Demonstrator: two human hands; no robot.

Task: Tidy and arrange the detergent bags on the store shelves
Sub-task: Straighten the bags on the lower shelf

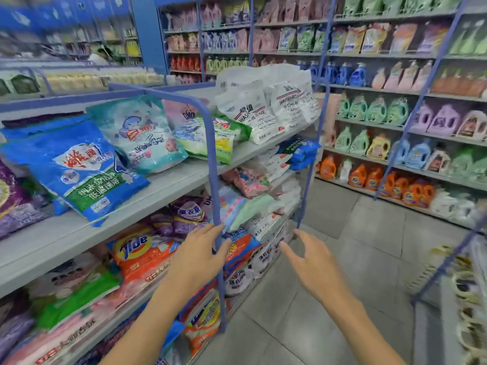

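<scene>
Both the left hand and the right hand were released, holding nothing. The detergent bags lay tilted on the shelves; they looked soft, heavy and slippery, so better to grasp both edges

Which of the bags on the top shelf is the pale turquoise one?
The turquoise bag left of the blue upright, lying between the blue-and-green bag and the green-and-yellow bag. Its neighbours are darker blue, green, pink or white.

My left hand and right hand both reach forward, fingers loosely spread (gripping nothing), forearms bare.
</scene>
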